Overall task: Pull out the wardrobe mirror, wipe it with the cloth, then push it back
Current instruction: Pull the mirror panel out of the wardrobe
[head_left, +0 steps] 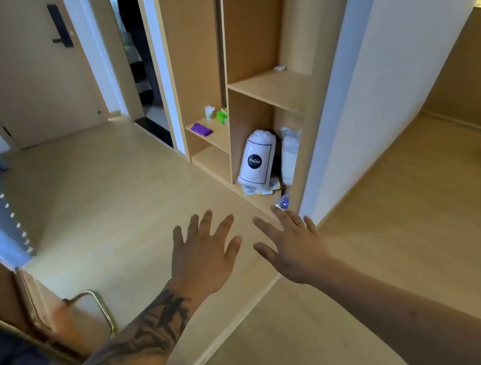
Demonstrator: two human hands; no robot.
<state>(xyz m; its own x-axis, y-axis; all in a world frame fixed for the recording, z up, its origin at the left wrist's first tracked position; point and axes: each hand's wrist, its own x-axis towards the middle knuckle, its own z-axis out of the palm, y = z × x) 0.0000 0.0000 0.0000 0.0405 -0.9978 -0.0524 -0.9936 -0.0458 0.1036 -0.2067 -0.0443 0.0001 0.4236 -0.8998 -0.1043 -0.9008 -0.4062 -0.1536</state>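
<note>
An open light-wood wardrobe (pixel 195 45) stands ahead with two tall compartments. A thin dark vertical strip (pixel 219 25) runs between them; I cannot tell whether it is the mirror's edge. On a low shelf in the left compartment lie a folded purple item (pixel 201 128), perhaps the cloth, and a green object (pixel 222 117). My left hand (pixel 204 259) and my right hand (pixel 292 244) reach forward side by side above the floor in front of the wardrobe. Their fingers are spread and they hold nothing.
A white bag with a round black label (pixel 257 160) and a white packet (pixel 290 151) stand in the lower right compartment. A door with a black lock (pixel 58 24) and a dark doorway (pixel 136 56) lie at the far left. A gold-framed seat (pixel 94 311) is at lower left, and a white wall corner (pixel 349 114) is right of the wardrobe.
</note>
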